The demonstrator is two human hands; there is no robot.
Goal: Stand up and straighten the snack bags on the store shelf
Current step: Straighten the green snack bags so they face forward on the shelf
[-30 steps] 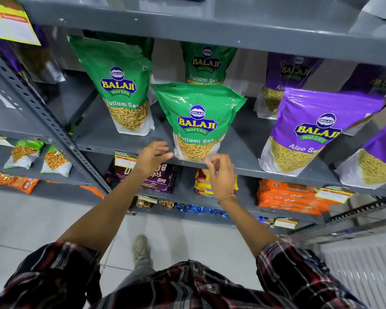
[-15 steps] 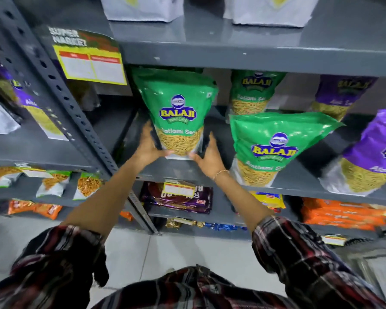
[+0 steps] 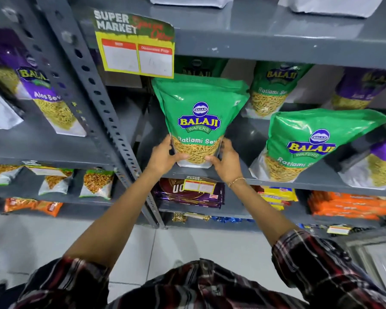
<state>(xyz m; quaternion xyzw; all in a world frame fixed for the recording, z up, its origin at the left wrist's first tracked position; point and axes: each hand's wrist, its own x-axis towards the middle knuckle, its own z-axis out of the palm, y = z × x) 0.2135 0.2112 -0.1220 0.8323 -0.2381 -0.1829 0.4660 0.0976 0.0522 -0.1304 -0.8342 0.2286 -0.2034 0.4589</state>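
Green snack bag point(image 3: 198, 121) upright | left hand point(image 3: 163, 156), right hand point(image 3: 226, 162) clasp its base | arms outstretched

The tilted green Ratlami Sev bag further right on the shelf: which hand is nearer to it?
Right. The right hand grips the right edge of the upright green bag, closest to the tilted green bag; the left hand is on that bag's far side.
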